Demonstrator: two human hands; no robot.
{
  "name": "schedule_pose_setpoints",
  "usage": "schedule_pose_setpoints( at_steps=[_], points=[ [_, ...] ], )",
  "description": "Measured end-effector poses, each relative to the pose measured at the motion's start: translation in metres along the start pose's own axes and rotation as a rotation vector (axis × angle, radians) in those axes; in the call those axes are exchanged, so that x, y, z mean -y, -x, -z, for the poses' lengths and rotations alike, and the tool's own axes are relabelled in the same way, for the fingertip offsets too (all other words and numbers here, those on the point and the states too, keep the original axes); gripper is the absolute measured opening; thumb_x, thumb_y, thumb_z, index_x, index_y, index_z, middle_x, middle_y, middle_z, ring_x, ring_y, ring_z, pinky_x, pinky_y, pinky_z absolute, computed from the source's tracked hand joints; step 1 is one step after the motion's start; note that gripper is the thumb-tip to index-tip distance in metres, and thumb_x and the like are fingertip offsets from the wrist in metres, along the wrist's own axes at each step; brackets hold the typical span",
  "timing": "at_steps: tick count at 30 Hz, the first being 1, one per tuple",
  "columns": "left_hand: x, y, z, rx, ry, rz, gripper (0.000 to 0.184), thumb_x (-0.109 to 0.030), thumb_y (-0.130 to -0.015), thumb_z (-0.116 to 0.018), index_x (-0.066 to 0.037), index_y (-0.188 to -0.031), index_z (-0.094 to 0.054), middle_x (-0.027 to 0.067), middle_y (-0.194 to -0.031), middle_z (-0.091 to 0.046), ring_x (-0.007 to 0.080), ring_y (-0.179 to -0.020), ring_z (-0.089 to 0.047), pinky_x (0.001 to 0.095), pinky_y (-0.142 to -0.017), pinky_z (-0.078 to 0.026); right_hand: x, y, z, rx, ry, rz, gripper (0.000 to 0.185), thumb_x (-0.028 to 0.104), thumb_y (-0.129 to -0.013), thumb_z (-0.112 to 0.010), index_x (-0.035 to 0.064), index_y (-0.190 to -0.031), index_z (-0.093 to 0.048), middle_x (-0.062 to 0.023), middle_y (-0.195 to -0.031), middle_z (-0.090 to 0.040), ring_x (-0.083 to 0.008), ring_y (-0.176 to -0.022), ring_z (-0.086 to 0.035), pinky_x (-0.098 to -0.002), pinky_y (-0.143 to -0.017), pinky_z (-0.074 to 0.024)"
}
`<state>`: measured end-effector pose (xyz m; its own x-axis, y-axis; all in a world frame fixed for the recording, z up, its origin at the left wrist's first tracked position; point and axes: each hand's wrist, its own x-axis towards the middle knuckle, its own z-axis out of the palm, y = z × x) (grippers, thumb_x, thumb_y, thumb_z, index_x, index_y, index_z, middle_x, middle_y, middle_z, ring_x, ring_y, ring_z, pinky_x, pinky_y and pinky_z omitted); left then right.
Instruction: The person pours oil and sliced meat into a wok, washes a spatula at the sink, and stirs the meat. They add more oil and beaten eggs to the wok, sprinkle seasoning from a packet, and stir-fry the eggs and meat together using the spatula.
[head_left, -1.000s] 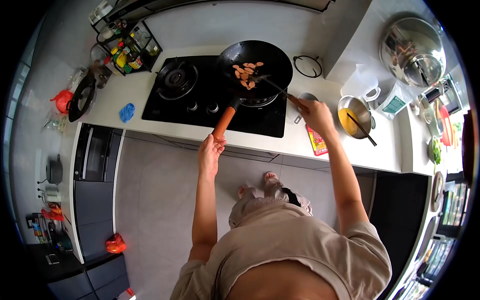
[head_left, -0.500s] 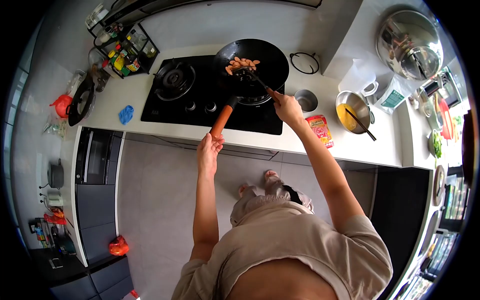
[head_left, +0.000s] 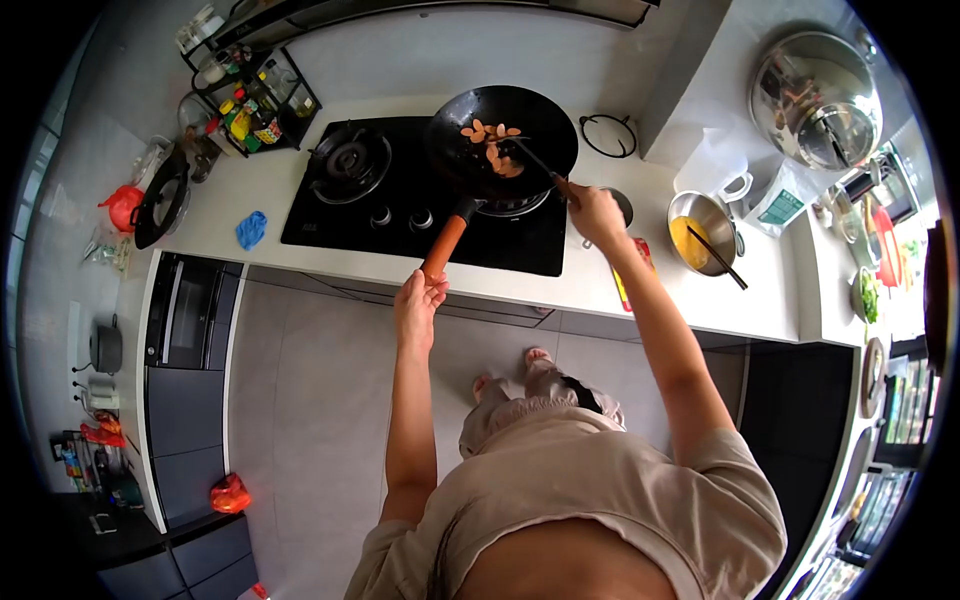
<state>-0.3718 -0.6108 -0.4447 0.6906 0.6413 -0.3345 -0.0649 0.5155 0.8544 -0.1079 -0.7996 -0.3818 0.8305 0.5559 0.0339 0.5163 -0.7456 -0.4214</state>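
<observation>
A black wok [head_left: 548, 115] sits on the right burner of the black gas hob [head_left: 400, 245]. My left hand [head_left: 420, 298] is closed around the end of its orange-brown handle [head_left: 446, 243]. Inside the wok lie reddish-brown slices [head_left: 505, 163], perhaps sausage, partly spread out over the bottom. My right hand [head_left: 596, 216] grips a spatula [head_left: 540, 164] by its handle, and the blade reaches down among the slices. Below my right wrist, a small metal bowl [head_left: 622, 205] and a red and yellow packet [head_left: 625, 290] are partly hidden by my arm.
On the right of the counter stands a steel bowl [head_left: 727, 219] of yellow liquid, likely beaten egg, with chopsticks [head_left: 716, 257] in it. A blue cloth [head_left: 251, 230] lies left of the hob. Behind it is a rack of bottles [head_left: 262, 112]. A wok ring [head_left: 608, 136] sits at the back.
The slices have shifted right, from one heap at the wok's left to a looser spread. My right hand and the spatula have moved right and slightly nearer. My left hand stays on the handle.
</observation>
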Motion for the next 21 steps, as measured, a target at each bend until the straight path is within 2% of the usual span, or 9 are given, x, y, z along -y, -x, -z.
schedule_pose_setpoints(
  at_steps=[3,6,10,12,15,18,21],
  points=[
    [-0.003,0.003,-0.002,-0.018,0.007,0.007,0.036,-0.034,-0.098,-0.048,-0.001,-0.11,-0.059,0.0101,-0.099,-0.065,0.0169,-0.09,-0.06,0.029,-0.081,-0.045,0.019,0.003,-0.015,-0.025,-0.12,0.0,0.03,0.014,-0.083,-0.054,0.0149,-0.112,-0.063,-0.0203,-0.091,-0.067,-0.039,-0.088,-0.064,-0.0488,-0.078,-0.0522],
    [-0.005,0.005,-0.006,-0.032,0.001,-0.001,0.031,-0.031,-0.1,-0.045,-0.004,-0.099,-0.061,0.0072,-0.094,-0.066,0.0142,-0.085,-0.061,0.0284,-0.079,-0.046,0.019,0.017,0.0,0.068,0.012,0.032,0.033,0.013,-0.081,-0.055,0.015,-0.114,-0.063,-0.0206,-0.091,-0.066,-0.0389,-0.088,-0.064,-0.0477,-0.079,-0.0524],
    [-0.003,0.003,-0.004,-0.019,0.006,-0.002,0.032,-0.032,-0.099,-0.046,-0.003,-0.103,-0.06,0.0083,-0.095,-0.066,0.0152,-0.087,-0.061,0.0288,-0.079,-0.046,0.014,0.036,0.051,0.126,0.108,0.064,0.033,0.01,-0.08,-0.053,0.0162,-0.111,-0.065,-0.0197,-0.09,-0.067,-0.0368,-0.085,-0.065,-0.0465,-0.076,-0.0526],
    [-0.002,0.001,-0.002,-0.014,0.002,0.001,0.037,-0.034,-0.098,-0.049,-0.001,-0.109,-0.059,0.0107,-0.099,-0.065,0.0174,-0.089,-0.061,0.0293,-0.08,-0.045,0.007,0.023,0.046,0.135,0.145,0.046,0.04,0.008,-0.08,-0.052,0.0228,-0.116,-0.064,-0.0186,-0.09,-0.067,-0.0354,-0.085,-0.066,-0.0459,-0.074,-0.053],
    [-0.001,0.001,-0.002,-0.018,0.004,-0.004,0.037,-0.035,-0.098,-0.05,-0.001,-0.109,-0.06,0.0108,-0.099,-0.065,0.0175,-0.089,-0.061,0.0295,-0.081,-0.045,0.015,0.007,0.029,0.113,0.119,0.032,0.047,0.008,-0.081,-0.052,0.0295,-0.121,-0.061,-0.0176,-0.088,-0.067,-0.035,-0.084,-0.066,-0.0454,-0.075,-0.0538],
    [-0.001,0.001,-0.002,-0.01,0.002,-0.013,0.038,-0.036,-0.097,-0.05,-0.001,-0.108,-0.06,0.0111,-0.098,-0.065,0.0177,-0.09,-0.061,0.0298,-0.081,-0.045,0.017,-0.004,0.006,0.075,0.104,0.03,0.046,0.007,-0.08,-0.051,0.0253,-0.121,-0.061,-0.0181,-0.091,-0.067,-0.0362,-0.086,-0.065,-0.0451,-0.076,-0.0539],
    [-0.002,0.003,-0.002,-0.006,0.005,-0.012,0.038,-0.035,-0.097,-0.05,-0.001,-0.108,-0.06,0.011,-0.099,-0.065,0.0177,-0.091,-0.061,0.03,-0.082,-0.045,0.015,0.01,0.024,0.116,0.153,0.047,0.044,0.005,-0.079,-0.051,0.0225,-0.118,-0.063,-0.0182,-0.09,-0.066,-0.0362,-0.084,-0.066,-0.045,-0.074,-0.0538]
  ],
)
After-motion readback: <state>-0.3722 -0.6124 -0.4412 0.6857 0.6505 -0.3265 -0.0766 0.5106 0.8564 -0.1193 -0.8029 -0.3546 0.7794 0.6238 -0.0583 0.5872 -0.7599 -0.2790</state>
